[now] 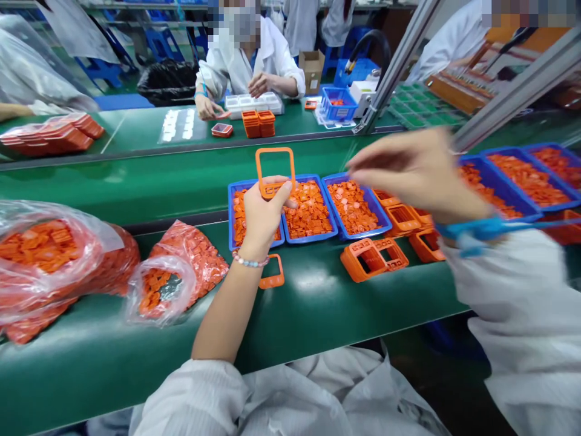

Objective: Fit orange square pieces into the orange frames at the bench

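My left hand [267,213] is closed on an orange plastic frame [292,162], gripping its lower edge and holding it upright above the blue trays. My right hand [403,171], slightly blurred, hovers over the right side of a blue tray [387,227] of small orange pieces [351,206]. Its thumb and fingertips come together in a pinch; whatever they hold is too small to make out. Below my left wrist, another orange frame [272,281] lies flat on the green table. Stacked orange frames [374,259] sit below my right hand.
Clear bags of orange pieces [188,260] lie to the left. More blue trays [531,178] stand at right. Across a raised ledge [181,148], a co-worker [254,60] handles orange parts. A metal post [399,54] rises at the back right.
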